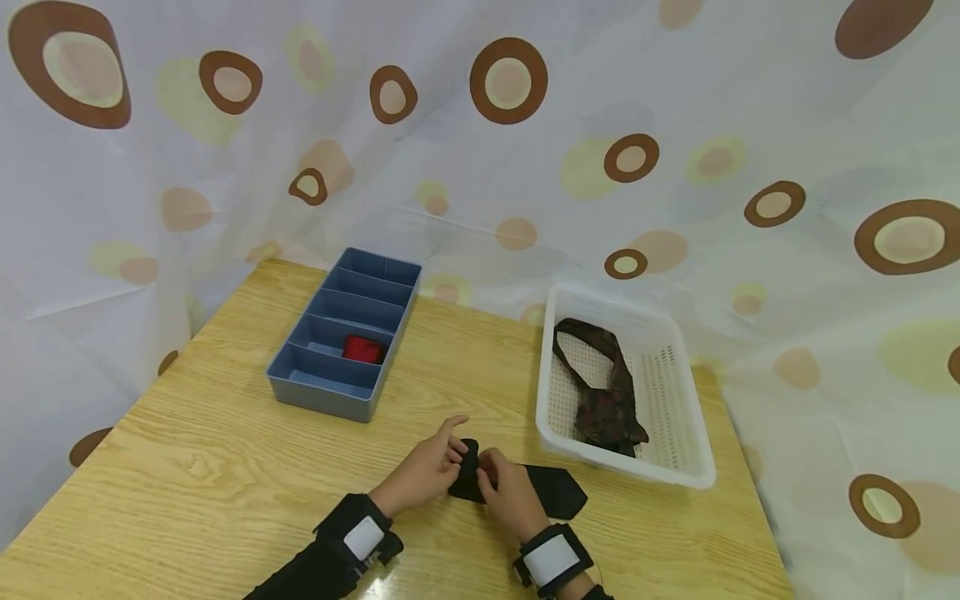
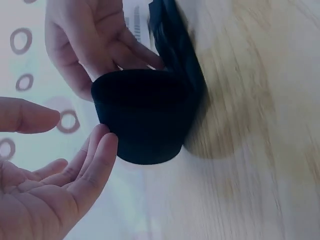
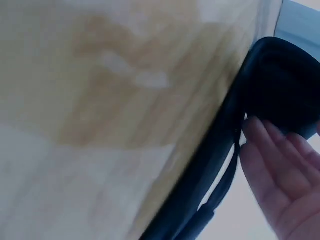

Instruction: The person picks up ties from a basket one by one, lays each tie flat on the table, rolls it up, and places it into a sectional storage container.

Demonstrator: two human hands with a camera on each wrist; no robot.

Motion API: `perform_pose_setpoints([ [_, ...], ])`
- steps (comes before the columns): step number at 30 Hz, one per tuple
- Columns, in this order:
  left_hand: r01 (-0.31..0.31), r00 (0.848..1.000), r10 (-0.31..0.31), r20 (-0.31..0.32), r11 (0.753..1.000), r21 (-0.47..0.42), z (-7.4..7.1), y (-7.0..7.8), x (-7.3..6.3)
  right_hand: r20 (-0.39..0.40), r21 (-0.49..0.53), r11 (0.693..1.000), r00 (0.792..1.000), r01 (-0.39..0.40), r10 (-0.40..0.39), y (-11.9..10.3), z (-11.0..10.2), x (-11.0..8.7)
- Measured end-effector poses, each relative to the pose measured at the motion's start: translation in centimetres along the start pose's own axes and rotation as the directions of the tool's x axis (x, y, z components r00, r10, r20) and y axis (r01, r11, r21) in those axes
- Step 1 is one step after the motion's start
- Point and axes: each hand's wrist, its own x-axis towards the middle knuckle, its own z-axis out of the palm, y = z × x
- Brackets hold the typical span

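A black necktie (image 1: 557,490) lies on the table in front of me, its broad pointed end to the right. Its left part is bent up into a wide loop (image 2: 140,125). At the left side of that loop is my left hand (image 1: 422,472); its fingertips touch the black fabric while the thumb stands apart. My right hand (image 1: 513,496) holds the necktie just right of the loop, fingers bent against the fabric. In the right wrist view, the fingertips of the right hand (image 3: 282,182) meet the loop's edge, beside a narrow strip of the necktie.
A blue-grey divided box (image 1: 321,402) stands at the back left, with a rolled red item (image 1: 362,349) in one compartment. On the right, a white plastic basket (image 1: 675,400) holds a dark patterned necktie (image 1: 611,412). A patterned cloth (image 1: 450,158) hangs behind the wooden table (image 1: 225,467).
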Motion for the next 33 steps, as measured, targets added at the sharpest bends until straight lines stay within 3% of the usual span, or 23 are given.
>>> perform_pose_setpoints([
  [3,-0.013,0.999,0.011,0.035,0.999,0.042,0.6,0.3,0.2,-0.018,-0.049,0.999,1.000,-0.018,0.017,0.1,-0.2,-0.2],
  [8,-0.032,0.992,0.022,0.126,0.997,0.077,1.8,0.4,1.1,-0.121,-0.174,0.984,0.992,-0.038,0.017,0.3,-0.9,-0.8],
  [11,-0.062,0.981,0.045,0.188,0.994,0.087,2.4,0.6,1.6,-0.167,-0.143,0.989,0.986,-0.032,0.008,0.3,-1.1,-1.3],
  [14,-0.095,0.975,0.072,0.209,0.990,0.102,3.0,0.5,1.8,-0.164,-0.084,0.996,0.986,-0.002,-0.012,0.1,-1.1,-1.7],
  [17,-0.077,0.986,0.064,0.155,0.994,0.078,3.3,0.4,1.9,-0.138,-0.083,0.997,0.990,0.003,-0.014,-0.1,-1.1,-1.8],
  [21,0.049,0.998,-0.050,0.045,0.998,0.031,2.9,0.0,1.3,-0.127,-0.148,0.989,0.992,-0.024,0.005,-0.2,-0.9,-1.8],
  [25,0.136,0.988,-0.133,0.084,0.990,-0.034,2.5,-0.8,0.7,-0.139,-0.190,0.981,0.990,-0.042,0.015,-0.1,-0.9,-2.1],
  [28,0.121,0.988,-0.114,0.101,0.991,-0.064,2.3,-0.9,0.6,-0.134,-0.169,0.984,0.990,-0.058,0.035,0.0,-1.0,-2.2],
  [33,0.053,0.998,-0.052,0.018,0.998,-0.024,1.8,0.0,0.3,-0.069,-0.032,0.997,0.995,-0.074,0.071,0.3,-1.0,-2.1],
])
